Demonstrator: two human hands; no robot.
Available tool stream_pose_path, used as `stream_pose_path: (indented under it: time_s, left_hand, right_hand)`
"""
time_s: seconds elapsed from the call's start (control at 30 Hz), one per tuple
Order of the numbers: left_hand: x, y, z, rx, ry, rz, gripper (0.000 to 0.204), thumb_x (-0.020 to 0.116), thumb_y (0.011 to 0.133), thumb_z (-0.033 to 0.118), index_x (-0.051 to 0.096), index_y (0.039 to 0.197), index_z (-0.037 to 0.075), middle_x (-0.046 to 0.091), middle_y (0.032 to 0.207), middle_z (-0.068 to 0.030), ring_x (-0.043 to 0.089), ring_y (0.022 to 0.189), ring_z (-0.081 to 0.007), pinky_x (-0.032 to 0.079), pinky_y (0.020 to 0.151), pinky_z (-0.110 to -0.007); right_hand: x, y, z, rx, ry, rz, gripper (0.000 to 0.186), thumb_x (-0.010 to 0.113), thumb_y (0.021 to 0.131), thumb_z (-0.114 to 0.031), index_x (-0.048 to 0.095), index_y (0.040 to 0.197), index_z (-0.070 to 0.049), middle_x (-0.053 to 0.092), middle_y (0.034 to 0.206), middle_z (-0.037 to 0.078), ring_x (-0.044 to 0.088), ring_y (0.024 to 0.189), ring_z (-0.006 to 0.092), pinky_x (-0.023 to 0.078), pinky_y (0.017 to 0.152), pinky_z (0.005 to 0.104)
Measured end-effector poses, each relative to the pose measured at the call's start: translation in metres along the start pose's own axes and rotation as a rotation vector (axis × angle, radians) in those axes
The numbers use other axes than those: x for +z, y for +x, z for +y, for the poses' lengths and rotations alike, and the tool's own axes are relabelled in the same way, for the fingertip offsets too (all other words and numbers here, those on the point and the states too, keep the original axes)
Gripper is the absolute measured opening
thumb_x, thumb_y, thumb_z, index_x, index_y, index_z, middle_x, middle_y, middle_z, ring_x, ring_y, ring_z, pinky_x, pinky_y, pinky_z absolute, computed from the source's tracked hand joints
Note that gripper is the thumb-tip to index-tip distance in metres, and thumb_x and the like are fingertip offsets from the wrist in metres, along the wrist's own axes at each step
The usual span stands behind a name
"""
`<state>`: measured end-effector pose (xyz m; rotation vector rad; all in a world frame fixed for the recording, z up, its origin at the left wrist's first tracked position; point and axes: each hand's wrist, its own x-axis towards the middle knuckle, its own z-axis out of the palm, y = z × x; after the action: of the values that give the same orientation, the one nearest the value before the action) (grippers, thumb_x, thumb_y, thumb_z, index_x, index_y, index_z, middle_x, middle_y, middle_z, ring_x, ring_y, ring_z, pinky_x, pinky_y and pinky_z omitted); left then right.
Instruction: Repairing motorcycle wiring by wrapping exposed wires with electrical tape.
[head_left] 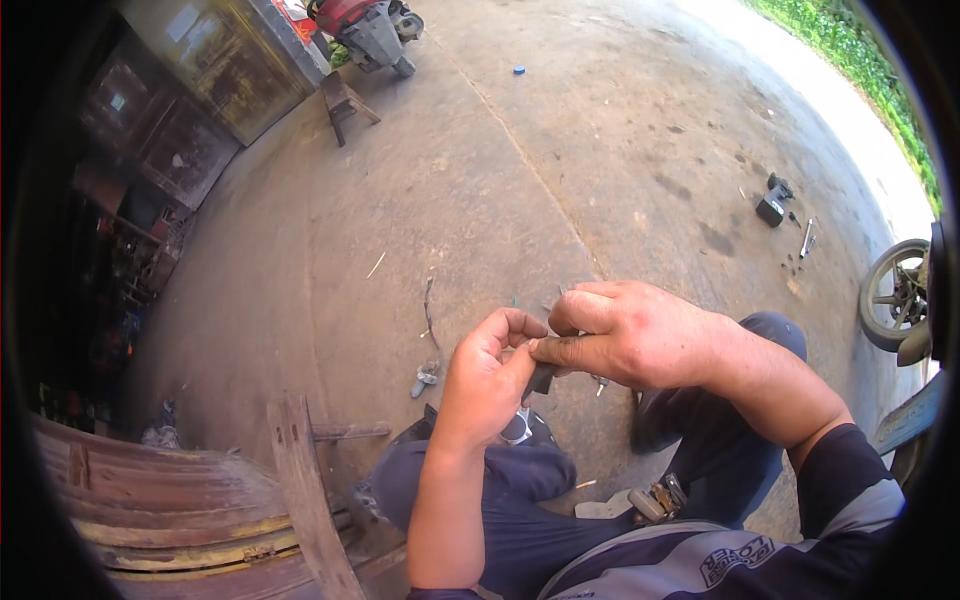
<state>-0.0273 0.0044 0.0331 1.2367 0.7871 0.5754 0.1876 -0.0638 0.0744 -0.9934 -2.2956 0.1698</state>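
Note:
My left hand [485, 375] and my right hand [625, 335] meet in front of me above my knees. Both pinch a small dark part [541, 378] between thumb and fingers; only its lower end shows below the fingertips. Most of the part is hidden by the hands, so its shape is unclear. I sit with dark trousers [520, 500] over a stained concrete floor [480, 180].
A worn wooden bench [180, 500] is at my lower left. Small tools and bits [427, 375] lie on the floor by my hands; a dark tool [772, 205] and metal pieces lie farther right. A motorcycle wheel [893, 295] is at the right, another motorcycle [365, 30] and a stool [343, 100] far back.

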Motion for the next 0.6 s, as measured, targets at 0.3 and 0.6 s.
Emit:
stream_pose_path:
  time_s: [0.3, 0.6]
  left_hand:
    - [-0.003, -0.009, 0.012, 0.317, 0.393, -0.034, 0.020, 0.065, 0.107, 0.007, 0.074, 0.120, -0.004, 0.070, 0.094, -0.0044, 0.063, 0.081, -0.0120, 0.051, 0.071, -0.030]
    - [0.011, -0.008, 0.008, 0.378, 0.652, 0.174, 0.016, 0.069, 0.104, 0.005, 0.076, 0.115, -0.005, 0.071, 0.090, -0.0085, 0.066, 0.082, -0.0153, 0.052, 0.074, -0.031]
  right_hand:
    - [0.014, -0.009, 0.022, 0.139, 0.025, -0.031, 0.027, 0.073, 0.083, -0.007, 0.070, 0.109, -0.003, 0.067, 0.099, 0.013, 0.071, 0.097, 0.0340, 0.058, 0.083, 0.0454]
    - [0.009, 0.000, 0.021, -0.016, -0.396, 0.352, 0.028, 0.079, 0.079, -0.013, 0.068, 0.104, -0.005, 0.069, 0.102, 0.011, 0.070, 0.094, 0.0294, 0.056, 0.085, 0.0418]
